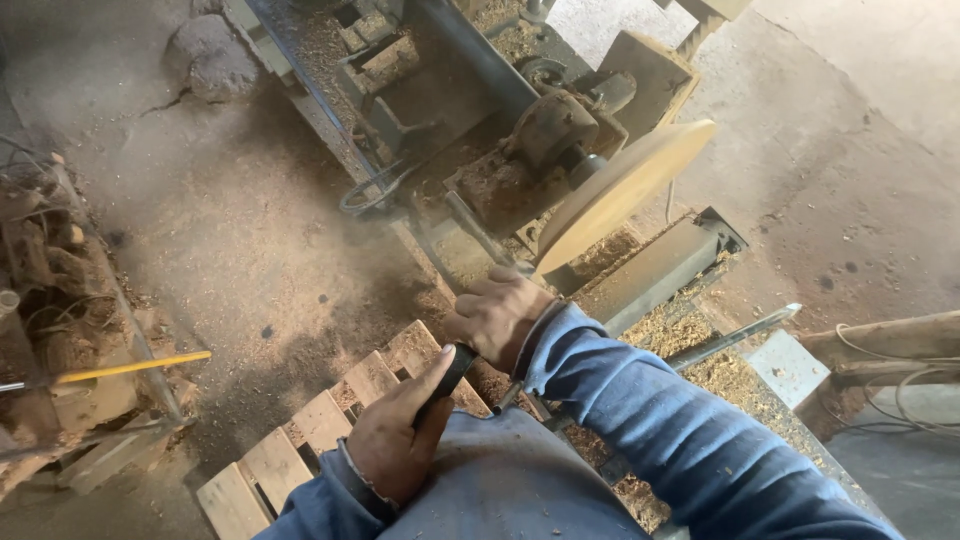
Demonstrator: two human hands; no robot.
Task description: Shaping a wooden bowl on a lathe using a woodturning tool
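Note:
A round, pale wooden disc (625,185) is mounted on a sawdust-covered lathe (540,125). I hold a turning tool with a black handle (455,372) in both hands. My left hand (395,440) grips the handle's end near my lap, thumb lying along it. My right hand (497,315) is closed over the tool's front part, just below the disc's lower edge. The tool's tip is hidden behind my right hand. Both sleeves are blue.
A metal rest bar (650,270) lies below the disc amid wood shavings. A loose steel tool (735,335) lies to the right, near a log with wires (890,340). A wooden pallet (300,440) is under me. A yellow-handled rod (130,368) and scrap wood lie left.

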